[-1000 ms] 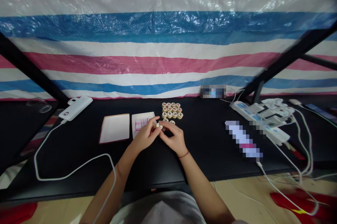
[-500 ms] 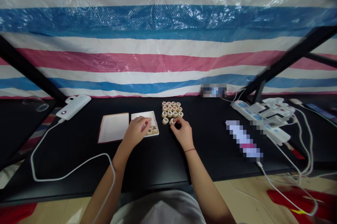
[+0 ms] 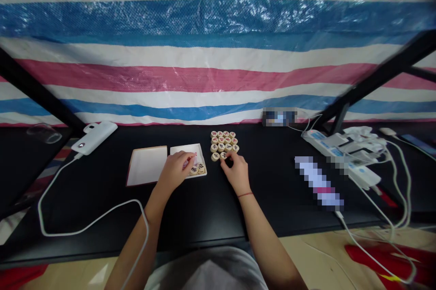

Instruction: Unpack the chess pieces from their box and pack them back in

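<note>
Round Chinese chess pieces (image 3: 221,140) stand in tidy rows on the black table, red characters at the back and black ones nearer me. At the front row my right hand (image 3: 235,168) pinches a chess piece (image 3: 223,155) between thumb and fingers, beside another black-marked piece (image 3: 215,157). My left hand (image 3: 177,168) is over a shallow white box (image 3: 200,149), its fingers curled together. What those fingers hold, if anything, is hidden. A few loose pieces (image 3: 197,169) lie in the box, and some crinkled pinkish material shows by the fingertips.
The box's open lid (image 3: 147,165) lies left of the box. A white power bank (image 3: 98,137) trails a cable across my left forearm. To the right are a blurred-out phone-like object (image 3: 318,182) and a power strip (image 3: 354,169) full of plugs. Striped sheeting hangs behind.
The view has shifted slightly. My right hand's piece sits a little closer to the piece on its left. My left hand has barely moved.
</note>
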Demonstrator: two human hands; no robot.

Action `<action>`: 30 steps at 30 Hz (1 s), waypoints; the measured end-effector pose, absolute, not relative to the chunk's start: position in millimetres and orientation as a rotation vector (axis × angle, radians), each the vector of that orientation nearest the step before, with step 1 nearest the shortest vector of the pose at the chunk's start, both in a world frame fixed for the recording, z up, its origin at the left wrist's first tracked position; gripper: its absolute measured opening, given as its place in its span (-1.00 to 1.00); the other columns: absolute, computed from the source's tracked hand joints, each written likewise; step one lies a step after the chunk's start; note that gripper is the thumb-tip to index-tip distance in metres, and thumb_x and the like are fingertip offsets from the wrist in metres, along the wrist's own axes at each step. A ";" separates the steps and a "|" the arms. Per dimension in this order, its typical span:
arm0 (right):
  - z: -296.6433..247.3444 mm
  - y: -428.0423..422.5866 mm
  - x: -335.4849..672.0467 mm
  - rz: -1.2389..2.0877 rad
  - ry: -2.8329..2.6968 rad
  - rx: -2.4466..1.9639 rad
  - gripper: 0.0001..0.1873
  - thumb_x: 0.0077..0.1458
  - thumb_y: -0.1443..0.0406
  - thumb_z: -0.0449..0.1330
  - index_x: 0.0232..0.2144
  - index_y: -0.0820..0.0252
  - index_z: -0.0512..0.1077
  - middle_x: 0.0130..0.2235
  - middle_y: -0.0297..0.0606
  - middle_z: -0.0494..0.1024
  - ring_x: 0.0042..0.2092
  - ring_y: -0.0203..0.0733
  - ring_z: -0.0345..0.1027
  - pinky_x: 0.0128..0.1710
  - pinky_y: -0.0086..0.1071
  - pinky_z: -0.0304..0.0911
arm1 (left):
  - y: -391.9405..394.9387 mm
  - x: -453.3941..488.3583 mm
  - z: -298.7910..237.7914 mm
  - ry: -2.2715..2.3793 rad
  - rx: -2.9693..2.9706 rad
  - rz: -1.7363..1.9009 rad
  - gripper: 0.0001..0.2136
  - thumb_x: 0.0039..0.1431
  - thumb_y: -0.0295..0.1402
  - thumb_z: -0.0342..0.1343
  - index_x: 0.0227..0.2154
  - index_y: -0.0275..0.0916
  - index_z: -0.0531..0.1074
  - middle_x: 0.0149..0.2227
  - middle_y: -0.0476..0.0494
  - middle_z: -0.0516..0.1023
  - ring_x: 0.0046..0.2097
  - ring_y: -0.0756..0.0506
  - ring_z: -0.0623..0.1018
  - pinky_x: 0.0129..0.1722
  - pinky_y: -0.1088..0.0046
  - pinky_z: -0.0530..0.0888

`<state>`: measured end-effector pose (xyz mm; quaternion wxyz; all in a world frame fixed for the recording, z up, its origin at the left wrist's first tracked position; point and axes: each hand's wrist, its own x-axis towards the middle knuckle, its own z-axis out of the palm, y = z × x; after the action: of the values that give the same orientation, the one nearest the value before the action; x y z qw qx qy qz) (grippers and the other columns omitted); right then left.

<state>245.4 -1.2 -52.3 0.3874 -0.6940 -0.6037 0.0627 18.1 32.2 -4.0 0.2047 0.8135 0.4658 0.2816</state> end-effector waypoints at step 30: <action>-29.6 -15.2 196.6 0.289 -2.114 -1.521 -0.62 0.06 0.15 0.28 -0.07 0.13 0.41 -0.27 -0.25 0.48 -0.20 -0.11 0.39 -0.23 -0.32 0.17 | 21.5 19.1 -3.1 1.283 2.290 0.487 -0.87 0.19 -0.32 0.01 -0.34 -0.21 0.43 -0.36 -0.09 0.50 -0.32 -0.10 0.48 -0.27 0.38 0.36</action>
<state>196.6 -15.2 -29.6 0.2576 -0.5608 -0.7796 0.1065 19.1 21.5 -3.1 0.2338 0.8341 0.4671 0.1774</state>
